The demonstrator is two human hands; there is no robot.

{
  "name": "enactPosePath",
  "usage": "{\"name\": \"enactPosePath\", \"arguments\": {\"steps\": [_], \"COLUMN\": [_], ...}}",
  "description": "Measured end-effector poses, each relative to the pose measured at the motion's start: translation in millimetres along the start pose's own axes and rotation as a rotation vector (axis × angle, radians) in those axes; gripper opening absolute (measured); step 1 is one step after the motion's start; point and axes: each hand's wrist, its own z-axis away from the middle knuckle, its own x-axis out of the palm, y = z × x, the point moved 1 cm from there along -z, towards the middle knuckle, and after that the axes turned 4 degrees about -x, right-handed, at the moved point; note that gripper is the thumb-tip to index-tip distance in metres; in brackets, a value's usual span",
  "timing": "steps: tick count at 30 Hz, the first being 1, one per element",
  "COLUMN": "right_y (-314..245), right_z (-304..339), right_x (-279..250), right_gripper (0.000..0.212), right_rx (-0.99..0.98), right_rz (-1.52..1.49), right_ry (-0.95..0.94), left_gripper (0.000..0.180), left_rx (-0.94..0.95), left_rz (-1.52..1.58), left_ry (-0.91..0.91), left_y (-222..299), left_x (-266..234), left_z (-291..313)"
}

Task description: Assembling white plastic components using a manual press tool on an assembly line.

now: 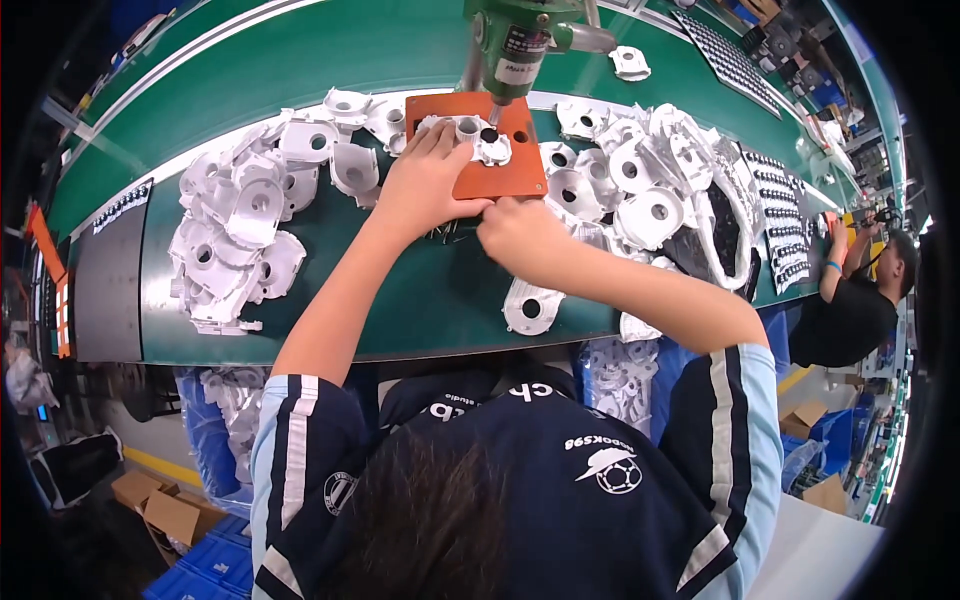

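Observation:
A white plastic housing (490, 148) with round openings lies on an orange fixture block (500, 182). My left hand (428, 188) reaches over the block's left side, its fingers bent over the housing's left end and pressing it down, thumb along the block's front edge. Right in front of the block, my right hand (522, 236) is closed, fingers tucked in; whatever it pinches is hidden. A few small thin metal pieces (450, 230), too small to name, show between the two hands. Over the housing stands a green machine head (510, 50), its slim tip (496, 112) close to the part.
White housings are heaped to the left (250, 210) and right (640, 170) on the green bench (330, 310). Trays of small black-and-white parts (780, 215) stand at the far right. A co-worker (860, 290) is at the right. Blue-lined bins (215, 430) of white parts sit below the bench edge.

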Motion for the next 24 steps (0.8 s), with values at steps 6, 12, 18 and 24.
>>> {"name": "enactPosePath", "arguments": {"steps": [6, 12, 18, 24], "right_y": [-26.7, -13.8, -11.8, -9.5], "right_z": [-17.2, -18.0, -7.4, -12.1], "right_x": [15.5, 23.9, 28.6, 30.4], "right_gripper": [0.012, 0.010, 0.011, 0.011], "right_rx": [-0.087, -0.094, -0.023, -0.021], "right_rz": [0.137, 0.015, 0.188, 0.075], "right_ry": [-0.230, -0.234, -0.054, -0.136], "left_gripper": [0.062, 0.061, 0.061, 0.061], "left_rx": [-0.028, -0.051, -0.050, -0.055], "left_rz": [0.104, 0.098, 0.106, 0.110], "left_ry": [0.006, 0.009, 0.013, 0.031], "left_y": [0.1, -2.7, -2.5, -1.5], "left_x": [-1.3, 0.8, 3.2, 3.1], "left_z": [-1.0, 2.3, 0.4, 0.8]}}
